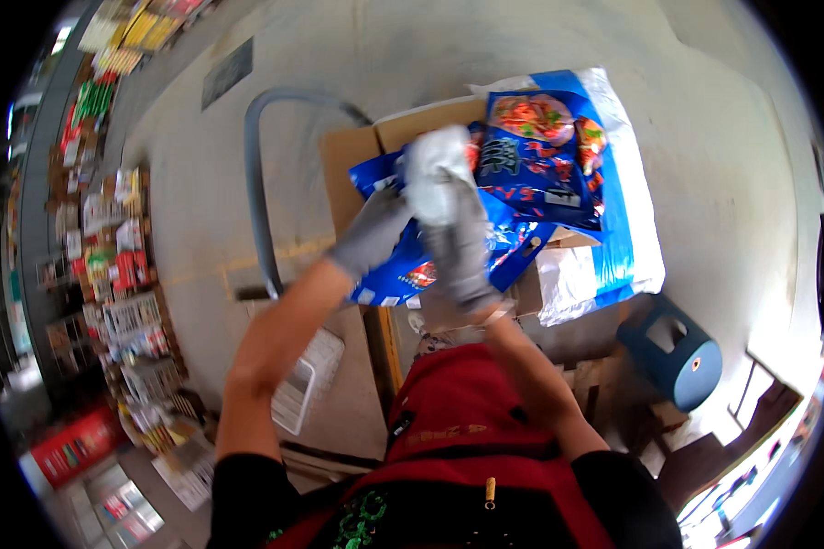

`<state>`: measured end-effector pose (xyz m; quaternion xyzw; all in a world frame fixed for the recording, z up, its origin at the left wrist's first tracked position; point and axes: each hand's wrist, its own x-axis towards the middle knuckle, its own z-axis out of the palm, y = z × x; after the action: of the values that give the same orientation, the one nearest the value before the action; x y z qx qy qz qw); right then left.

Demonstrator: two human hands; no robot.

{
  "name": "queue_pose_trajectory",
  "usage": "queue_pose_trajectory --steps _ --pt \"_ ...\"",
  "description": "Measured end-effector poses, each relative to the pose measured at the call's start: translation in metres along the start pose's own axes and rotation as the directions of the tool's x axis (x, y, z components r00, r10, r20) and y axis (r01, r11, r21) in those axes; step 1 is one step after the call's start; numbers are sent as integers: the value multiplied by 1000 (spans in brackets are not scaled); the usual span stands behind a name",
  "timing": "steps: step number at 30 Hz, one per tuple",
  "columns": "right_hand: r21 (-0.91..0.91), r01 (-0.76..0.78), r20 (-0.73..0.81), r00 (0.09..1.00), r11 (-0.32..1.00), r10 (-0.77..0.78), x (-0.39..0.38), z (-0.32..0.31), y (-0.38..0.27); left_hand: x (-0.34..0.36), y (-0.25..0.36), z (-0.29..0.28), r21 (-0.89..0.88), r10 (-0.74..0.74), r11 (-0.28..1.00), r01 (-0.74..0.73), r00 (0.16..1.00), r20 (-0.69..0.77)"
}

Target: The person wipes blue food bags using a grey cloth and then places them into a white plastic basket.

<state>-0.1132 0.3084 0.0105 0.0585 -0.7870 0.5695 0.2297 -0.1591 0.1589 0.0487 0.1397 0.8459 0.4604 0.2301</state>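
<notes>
- Pale grey concrete floor (pixel 723 137) spreads around the work.
- An open brown cardboard box (pixel 346 174) sits ahead of the person.
- A large blue-and-white plastic sack (pixel 616 242) lies along its right side.
- Glossy blue food packets (pixel 551 183) with pictures of red food are heaped over the box.
- Right hand (pixel 458 242), grey-gloved, grasps the bundle above the packets.
- Left hand (pixel 375 229), grey-gloved, is at the bundle's lower left; blur hides whether its fingers grip.
- The bundle (pixel 438 169) is white, crumpled-looking and blurred.
</notes>
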Motion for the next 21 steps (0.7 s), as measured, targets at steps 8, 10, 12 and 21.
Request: queue_pose_trajectory --steps 8,10,12,21 --pt "39 194 182 963 980 -197 31 -46 -117 -81 104 23 -372 -55 913 -167 854 -517" --pt "21 328 220 920 945 -324 42 -43 -130 -94 34 39 -727 -236 594 -344 789 -567" --pt "9 368 289 889 930 -355 38 -20 -114 -87 27 43 -653 -270 731 -201 793 -546" --pt "-291 437 598 777 851 -195 -102 -10 59 -72 -108 69 -927 -538 247 -282 756 -373"
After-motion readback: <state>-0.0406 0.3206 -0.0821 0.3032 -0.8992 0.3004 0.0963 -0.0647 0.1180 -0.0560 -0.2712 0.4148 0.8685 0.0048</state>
